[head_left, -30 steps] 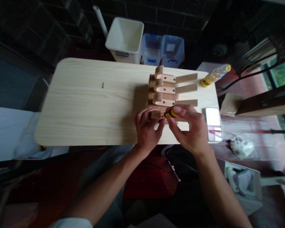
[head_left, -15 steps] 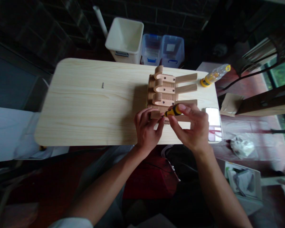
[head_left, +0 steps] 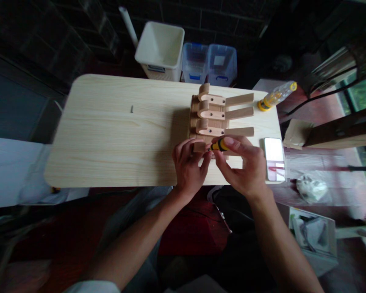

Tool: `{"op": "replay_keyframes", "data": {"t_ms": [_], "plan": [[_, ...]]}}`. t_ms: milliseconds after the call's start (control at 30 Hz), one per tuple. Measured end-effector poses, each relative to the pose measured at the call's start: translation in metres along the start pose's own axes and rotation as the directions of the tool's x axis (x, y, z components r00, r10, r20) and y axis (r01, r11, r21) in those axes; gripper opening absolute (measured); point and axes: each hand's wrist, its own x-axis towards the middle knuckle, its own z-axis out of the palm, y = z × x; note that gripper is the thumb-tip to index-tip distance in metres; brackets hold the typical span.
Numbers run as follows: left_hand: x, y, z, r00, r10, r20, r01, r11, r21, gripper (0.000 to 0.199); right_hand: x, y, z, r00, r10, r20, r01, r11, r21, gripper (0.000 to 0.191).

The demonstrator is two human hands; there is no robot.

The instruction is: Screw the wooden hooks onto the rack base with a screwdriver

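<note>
A wooden assembly of several curved, slatted pine pieces with dark screws lies on the pale pine board. My left hand grips its near end, with fingers on a small wooden block. My right hand pinches a small yellow-and-black screwdriver between thumb and fingers. Its tip sits at the near end of the assembly, and the exact contact point is hidden. A single loose screw lies on the board, away from both hands.
A clear-handled yellow screwdriver and a phone lie at the board's right end. Beyond the far edge stand a white bin and two clear plastic boxes. A plastic bag lies to the right.
The screwdriver handle has swung slightly left and my right fingers have shifted around it. The wooden assembly and my left hand have barely moved.
</note>
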Motion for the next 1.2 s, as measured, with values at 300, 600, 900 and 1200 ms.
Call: {"op": "replay_keyframes", "data": {"t_ms": [300, 600, 900, 1200], "plan": [[0.001, 0.0, -0.001, 1.0, -0.016, 0.009, 0.016, 0.999, -0.039, 0.022, -0.001, 0.003, 0.001, 0.999, 0.009, -0.053, -0.009, 1.0, 0.0, 0.051], [0.001, 0.001, 0.001, 0.999, -0.023, -0.024, 0.022, 0.998, -0.064, 0.018, -0.001, 0.002, -0.002, 0.999, 0.009, -0.035, -0.008, 1.0, 0.009, 0.055], [0.001, -0.001, 0.001, 1.0, -0.011, -0.026, 0.01, 0.999, -0.051, 0.018, -0.002, -0.003, -0.002, 0.999, -0.003, 0.043, 0.005, 0.999, -0.053, 0.047], [0.001, 0.0, 0.002, 0.999, -0.03, -0.025, 0.028, 0.997, -0.072, 0.02, 0.003, 0.003, 0.002, 0.999, -0.012, -0.053, 0.009, 0.998, -0.061, 0.049]]}}
